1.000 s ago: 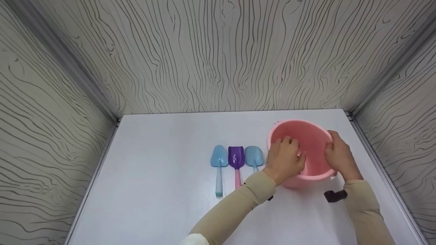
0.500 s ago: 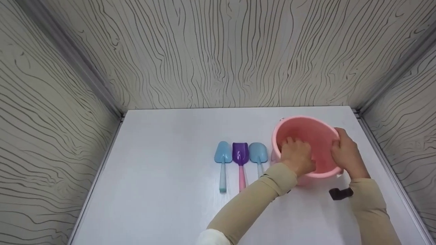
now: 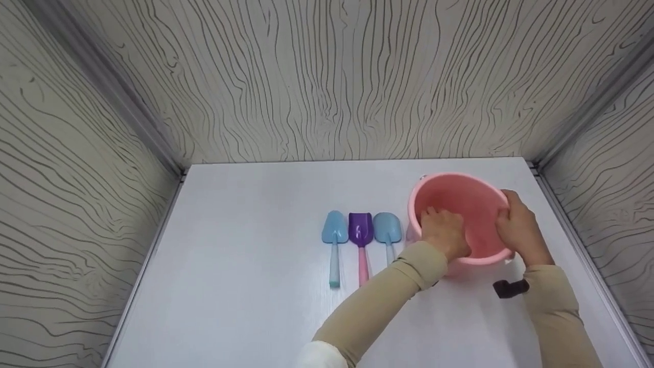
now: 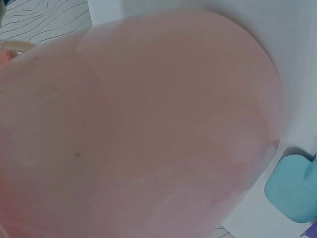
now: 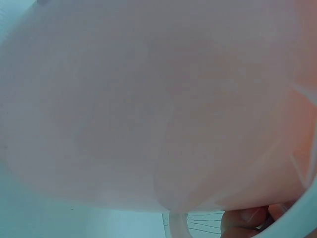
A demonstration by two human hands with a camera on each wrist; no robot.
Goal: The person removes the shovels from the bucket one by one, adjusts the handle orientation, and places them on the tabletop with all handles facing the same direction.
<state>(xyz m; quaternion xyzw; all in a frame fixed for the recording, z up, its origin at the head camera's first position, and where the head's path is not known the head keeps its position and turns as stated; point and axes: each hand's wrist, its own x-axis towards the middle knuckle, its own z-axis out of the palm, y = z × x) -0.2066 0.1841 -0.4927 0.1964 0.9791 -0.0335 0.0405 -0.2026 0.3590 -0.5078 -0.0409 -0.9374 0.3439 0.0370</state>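
Note:
A pink bucket (image 3: 480, 204) stands at the right of the white table, its mouth tilted toward the head camera. My right hand (image 3: 523, 232) grips the right side of the rim, thumb inside. In the right wrist view, fingers (image 5: 242, 220) show beside the bucket's outer wall (image 5: 148, 109). My left hand (image 3: 443, 232) reaches down inside the bucket near its left wall. Its fingertips are hidden, so whether they hold something is unclear. The bucket's outer wall (image 4: 163, 114) fills most of the left wrist view.
Left of the bucket lie three toy shovels: a pointed light blue one (image 3: 335, 230), a purple one with a pink handle (image 3: 361, 230), and a rounded light blue one (image 3: 388, 228). Wood-patterned walls (image 3: 327, 92) enclose the table (image 3: 245, 245) at back and sides.
My left hand has moved right and deeper into the bucket, then stays nearly still. The right hand keeps its grip on the rim. The head view has shifted slightly.

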